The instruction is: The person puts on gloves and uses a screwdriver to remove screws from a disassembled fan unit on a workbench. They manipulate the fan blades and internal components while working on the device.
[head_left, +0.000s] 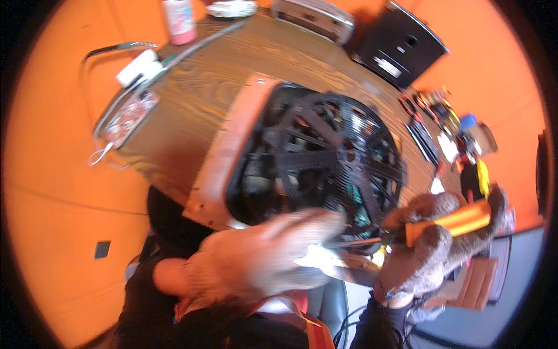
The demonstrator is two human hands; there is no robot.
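Observation:
An appliance with its inside bared lies tilted before me. It has a copper-orange metal panel [224,151] and a black round spoked frame [317,136] over wiring and green parts. My left hand [250,253], in a pale glove and blurred by motion, is at its near edge, fingers stretched out and apart from the thumb. Below those fingers is a bright white patch I cannot make out. In its grey-dusted glove, my right hand [415,262] is closed around the yellow-orange handle of a screwdriver [447,224]. Its thin shaft seems to point left toward the frame's near edge; the tip is unclear.
On the wooden table [232,55], a power strip [132,119] with a white adapter [139,68] lies left. A pink-and-white bottle [179,22], a silver box [314,18] and a black panel [401,46] stand at the back. Hand tools [433,110] lie right.

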